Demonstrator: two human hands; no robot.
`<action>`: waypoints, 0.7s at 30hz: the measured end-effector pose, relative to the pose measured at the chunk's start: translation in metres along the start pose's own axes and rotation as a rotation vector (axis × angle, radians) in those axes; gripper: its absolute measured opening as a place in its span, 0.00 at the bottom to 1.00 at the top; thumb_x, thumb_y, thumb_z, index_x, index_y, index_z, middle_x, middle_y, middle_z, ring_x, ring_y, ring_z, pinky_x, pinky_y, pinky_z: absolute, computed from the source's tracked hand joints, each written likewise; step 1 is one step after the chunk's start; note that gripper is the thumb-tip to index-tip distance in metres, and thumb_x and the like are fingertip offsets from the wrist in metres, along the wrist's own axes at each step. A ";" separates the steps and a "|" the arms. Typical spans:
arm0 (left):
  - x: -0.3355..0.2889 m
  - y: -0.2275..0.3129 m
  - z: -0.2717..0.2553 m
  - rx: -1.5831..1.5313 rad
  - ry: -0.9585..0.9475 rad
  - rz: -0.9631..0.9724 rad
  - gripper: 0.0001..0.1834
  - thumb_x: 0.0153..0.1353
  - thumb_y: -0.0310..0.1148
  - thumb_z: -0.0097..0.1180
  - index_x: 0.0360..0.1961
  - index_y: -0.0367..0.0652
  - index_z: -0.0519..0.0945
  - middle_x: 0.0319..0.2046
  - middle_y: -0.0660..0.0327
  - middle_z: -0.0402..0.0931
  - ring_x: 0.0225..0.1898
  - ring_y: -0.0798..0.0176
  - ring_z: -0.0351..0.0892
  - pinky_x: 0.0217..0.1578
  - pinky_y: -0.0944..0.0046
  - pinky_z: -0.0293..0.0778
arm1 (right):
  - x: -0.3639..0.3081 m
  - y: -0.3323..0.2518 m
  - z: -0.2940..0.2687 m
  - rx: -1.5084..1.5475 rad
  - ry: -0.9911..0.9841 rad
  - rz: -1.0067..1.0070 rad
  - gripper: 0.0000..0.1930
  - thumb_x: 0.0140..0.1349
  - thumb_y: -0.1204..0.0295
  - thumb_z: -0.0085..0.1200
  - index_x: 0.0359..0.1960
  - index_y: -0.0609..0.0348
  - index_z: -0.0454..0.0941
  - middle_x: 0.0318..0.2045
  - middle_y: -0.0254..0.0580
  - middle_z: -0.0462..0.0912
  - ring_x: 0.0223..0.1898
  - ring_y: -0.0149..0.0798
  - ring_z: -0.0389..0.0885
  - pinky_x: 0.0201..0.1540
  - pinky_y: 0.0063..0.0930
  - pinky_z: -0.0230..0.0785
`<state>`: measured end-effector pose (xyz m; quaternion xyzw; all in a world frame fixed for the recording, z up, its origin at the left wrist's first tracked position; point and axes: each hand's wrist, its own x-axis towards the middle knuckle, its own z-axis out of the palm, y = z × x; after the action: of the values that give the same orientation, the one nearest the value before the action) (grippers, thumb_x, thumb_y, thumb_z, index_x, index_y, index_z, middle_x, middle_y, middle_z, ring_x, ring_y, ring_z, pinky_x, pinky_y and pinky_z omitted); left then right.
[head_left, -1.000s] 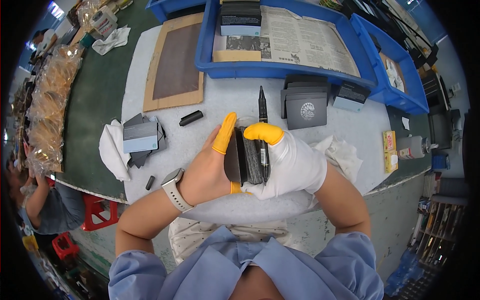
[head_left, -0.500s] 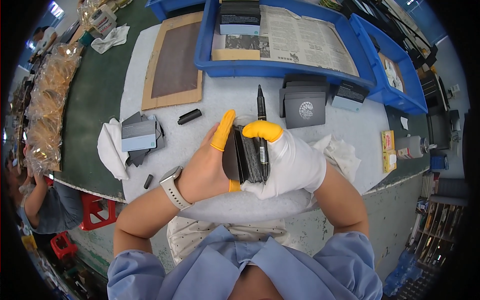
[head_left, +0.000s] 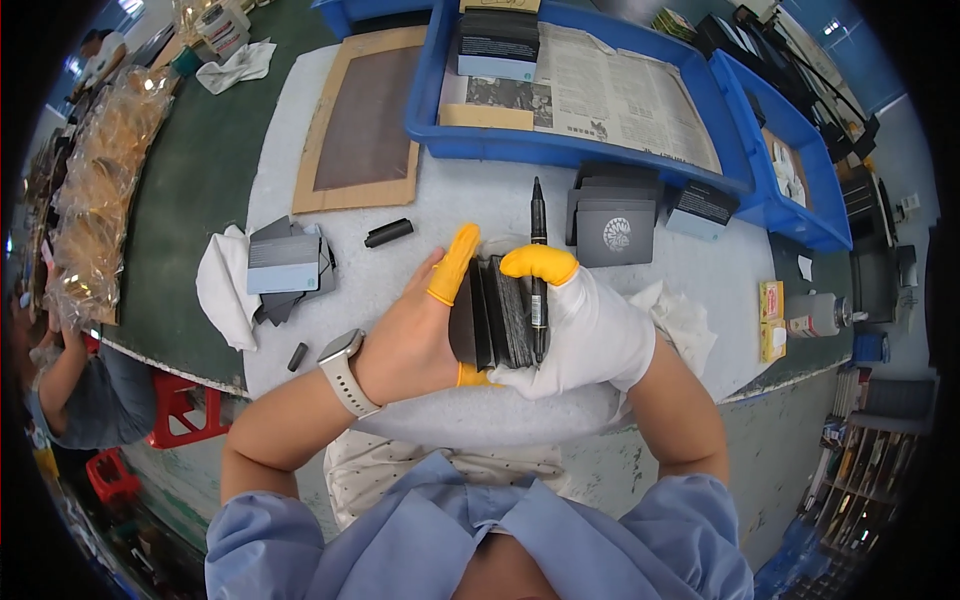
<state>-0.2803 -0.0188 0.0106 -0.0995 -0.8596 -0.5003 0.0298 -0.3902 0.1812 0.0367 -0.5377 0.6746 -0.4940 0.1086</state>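
Between my two hands stands a thick stack of black cards [head_left: 508, 315], held on edge. My left hand [head_left: 415, 330], with yellow finger cots and a watch on the wrist, is closed round its left side, where a few cards lean apart. My right hand [head_left: 580, 325], in a white glove with a yellow cot, grips the right side of the stack. A black marker pen [head_left: 539, 270] is also tucked in my right hand, pointing away from me. The marker's cap [head_left: 388, 233] lies on the white table cover beyond my left hand.
Left lie loose cards [head_left: 285, 264] on a white cloth [head_left: 224, 295] and a small black cap [head_left: 298, 357]. Beyond are a framed brown board [head_left: 365, 120], a blue tray [head_left: 590, 150] lined with newspaper, and dark card stacks [head_left: 614, 232]. A crumpled cloth [head_left: 680, 325] lies right.
The whole view has shifted slightly, moving the scene a little to the right in the middle. My hands keep hold of the black cards and the marker, with hardly any change of grip.
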 end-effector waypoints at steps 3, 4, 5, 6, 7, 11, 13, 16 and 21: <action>0.001 0.002 0.000 0.089 0.025 0.055 0.67 0.43 0.41 0.81 0.76 0.30 0.47 0.64 0.37 0.68 0.66 0.36 0.68 0.75 0.43 0.51 | 0.000 -0.002 0.001 0.023 0.003 -0.007 0.40 0.44 0.64 0.77 0.58 0.60 0.66 0.34 0.49 0.83 0.33 0.54 0.86 0.38 0.38 0.78; 0.002 0.002 0.000 0.095 0.033 0.071 0.67 0.43 0.40 0.81 0.76 0.30 0.47 0.64 0.37 0.68 0.66 0.37 0.68 0.75 0.43 0.51 | 0.001 -0.002 0.000 0.031 -0.017 0.028 0.40 0.44 0.64 0.77 0.57 0.59 0.66 0.35 0.48 0.83 0.33 0.53 0.86 0.38 0.38 0.78; 0.002 0.002 0.001 0.101 0.041 0.087 0.67 0.42 0.40 0.81 0.76 0.30 0.48 0.64 0.37 0.68 0.67 0.38 0.68 0.75 0.42 0.51 | 0.002 -0.002 0.002 0.031 -0.022 0.028 0.40 0.44 0.64 0.77 0.57 0.59 0.66 0.35 0.48 0.83 0.33 0.53 0.86 0.38 0.38 0.78; 0.002 0.001 0.001 0.099 0.044 0.087 0.67 0.42 0.40 0.81 0.76 0.30 0.48 0.64 0.37 0.68 0.67 0.38 0.68 0.75 0.42 0.51 | 0.002 -0.001 0.003 0.045 -0.011 0.003 0.40 0.44 0.64 0.78 0.57 0.59 0.66 0.35 0.47 0.83 0.34 0.52 0.86 0.39 0.38 0.78; 0.002 -0.001 0.003 0.067 0.029 0.073 0.66 0.42 0.38 0.80 0.75 0.29 0.48 0.63 0.37 0.68 0.66 0.37 0.68 0.75 0.42 0.51 | 0.003 -0.001 0.003 0.060 0.000 -0.022 0.41 0.44 0.64 0.78 0.58 0.59 0.66 0.35 0.46 0.83 0.34 0.51 0.86 0.39 0.38 0.78; 0.003 -0.007 0.006 0.072 0.040 0.098 0.64 0.43 0.34 0.78 0.75 0.29 0.48 0.60 0.36 0.69 0.63 0.34 0.69 0.75 0.41 0.50 | 0.002 -0.002 0.000 0.017 -0.024 0.000 0.42 0.43 0.63 0.79 0.58 0.59 0.66 0.36 0.45 0.82 0.34 0.49 0.86 0.41 0.37 0.78; 0.003 -0.009 0.005 0.088 0.035 0.109 0.64 0.43 0.33 0.77 0.75 0.29 0.48 0.59 0.36 0.69 0.61 0.32 0.69 0.75 0.40 0.50 | 0.002 0.003 0.002 0.025 0.010 -0.093 0.43 0.43 0.63 0.80 0.58 0.59 0.65 0.39 0.45 0.82 0.36 0.48 0.85 0.42 0.36 0.78; 0.004 -0.005 0.005 0.109 0.032 0.128 0.63 0.43 0.31 0.76 0.76 0.29 0.47 0.58 0.36 0.69 0.59 0.31 0.69 0.73 0.40 0.51 | 0.003 0.001 -0.002 0.082 -0.026 -0.074 0.43 0.43 0.63 0.80 0.59 0.59 0.65 0.41 0.46 0.81 0.37 0.50 0.85 0.42 0.36 0.78; 0.007 0.000 0.004 0.101 0.018 0.156 0.61 0.45 0.29 0.73 0.76 0.29 0.46 0.60 0.36 0.67 0.59 0.33 0.68 0.70 0.42 0.56 | 0.000 0.001 -0.001 0.002 -0.013 -0.069 0.43 0.43 0.63 0.80 0.58 0.59 0.65 0.42 0.47 0.81 0.38 0.50 0.85 0.43 0.37 0.78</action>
<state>-0.2871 -0.0146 0.0096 -0.1603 -0.8729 -0.4536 0.0812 -0.3914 0.1817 0.0365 -0.5636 0.6543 -0.4949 0.0964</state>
